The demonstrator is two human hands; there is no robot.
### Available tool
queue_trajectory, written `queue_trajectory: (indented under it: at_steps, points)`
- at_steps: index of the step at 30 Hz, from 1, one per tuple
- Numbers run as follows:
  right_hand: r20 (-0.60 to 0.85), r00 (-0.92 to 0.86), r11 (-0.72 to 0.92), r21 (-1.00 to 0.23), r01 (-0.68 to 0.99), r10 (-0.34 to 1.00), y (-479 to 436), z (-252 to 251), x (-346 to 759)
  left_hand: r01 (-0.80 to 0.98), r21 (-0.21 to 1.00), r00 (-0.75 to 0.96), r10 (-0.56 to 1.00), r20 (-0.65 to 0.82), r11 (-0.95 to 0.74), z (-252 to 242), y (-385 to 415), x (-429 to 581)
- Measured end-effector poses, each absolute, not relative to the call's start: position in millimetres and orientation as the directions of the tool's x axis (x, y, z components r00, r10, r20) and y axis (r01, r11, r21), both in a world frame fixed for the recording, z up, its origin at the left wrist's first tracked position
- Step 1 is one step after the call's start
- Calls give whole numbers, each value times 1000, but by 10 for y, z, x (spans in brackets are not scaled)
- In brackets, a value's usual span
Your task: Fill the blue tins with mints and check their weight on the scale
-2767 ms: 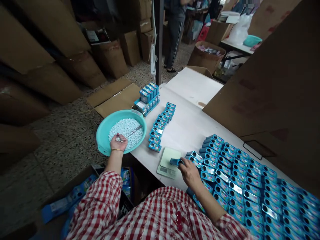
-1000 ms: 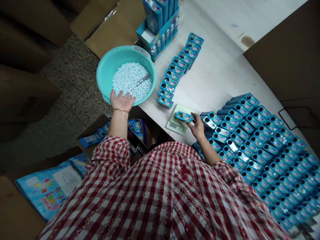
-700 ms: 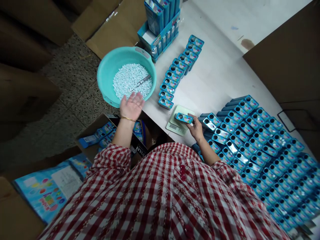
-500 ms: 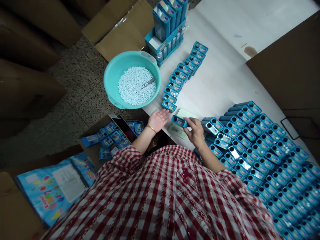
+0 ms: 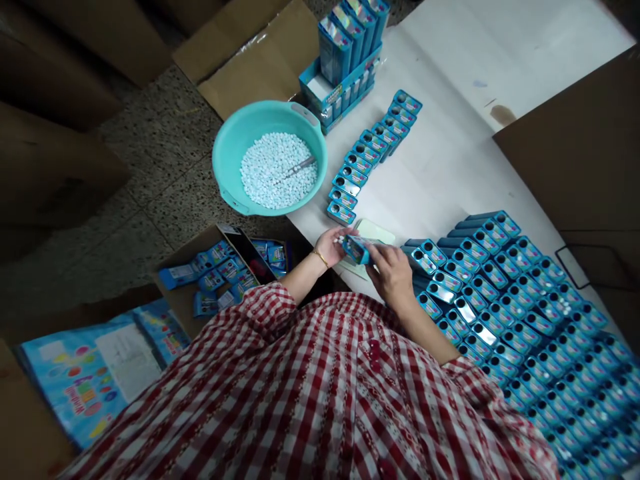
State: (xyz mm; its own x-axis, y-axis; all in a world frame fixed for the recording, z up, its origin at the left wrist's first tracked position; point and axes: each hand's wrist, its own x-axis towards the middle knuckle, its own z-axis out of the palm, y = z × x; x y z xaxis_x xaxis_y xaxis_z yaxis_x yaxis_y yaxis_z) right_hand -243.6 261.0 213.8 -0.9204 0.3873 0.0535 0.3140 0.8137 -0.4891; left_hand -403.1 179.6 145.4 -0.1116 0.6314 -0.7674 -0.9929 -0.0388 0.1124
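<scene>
Head view: right hand [image 5: 395, 275] covers part of the tin [image 5: 355, 249].

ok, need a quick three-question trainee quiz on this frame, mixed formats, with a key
1. True or false: the teal basin is empty.
2. The right hand grips: A) a blue tin B) a metal scoop C) a cardboard flap.
3. Which wrist wears the gold bracelet?
Key: 1 false, it holds white pellets. 2 A. 3 that of the left hand.
</scene>
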Motion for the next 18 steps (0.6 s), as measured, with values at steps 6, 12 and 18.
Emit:
queue_trajectory:
  at_steps: [6,12,18]
  points:
    - [-55,-689,253,-907,338,723,2790,1451,-2294,-988,111,-155,577,-802,-111,1488,1659,-4113]
    - [-133,-647,101,-945,311,751,2866,1112,-2198,-978,161,-205,472,-857,-133,1458,1380,-4178]
    - [30,-816,528,-776,346,578,2737,1651,-2034,-985,140,-170,468,-867,-98,1468,1137,-4058]
